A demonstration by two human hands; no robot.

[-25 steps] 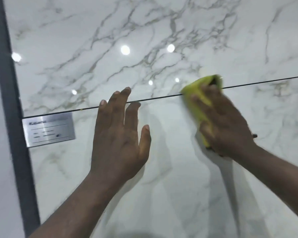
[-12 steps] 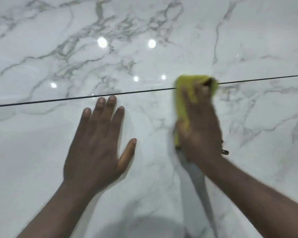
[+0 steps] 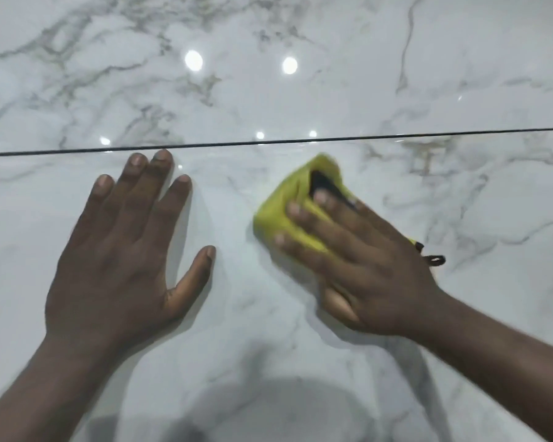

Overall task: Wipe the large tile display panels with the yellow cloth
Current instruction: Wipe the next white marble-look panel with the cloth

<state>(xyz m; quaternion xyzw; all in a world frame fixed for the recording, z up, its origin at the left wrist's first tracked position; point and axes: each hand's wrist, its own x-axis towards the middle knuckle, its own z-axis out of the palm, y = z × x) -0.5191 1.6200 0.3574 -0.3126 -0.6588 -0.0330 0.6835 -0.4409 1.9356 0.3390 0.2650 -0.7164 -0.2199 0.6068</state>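
Yellow cloth [image 3: 280,218], pressed under the flat-fingered right hand [image 3: 364,269], was drawn off the seam [image 3: 224,144] toward 7 o'clock onto the lower panel [image 3: 256,317], beside the splayed left hand [image 3: 118,250].

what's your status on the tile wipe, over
Left hand flat on lower panel. Right hand pressing yellow cloth there, below the seam. Nothing in the way.

**No readable text**

Nothing legible is showing in the head view. No word, brand, number or sign is appearing on the tile panels [image 3: 332,36] or on the yellow cloth [image 3: 272,215].
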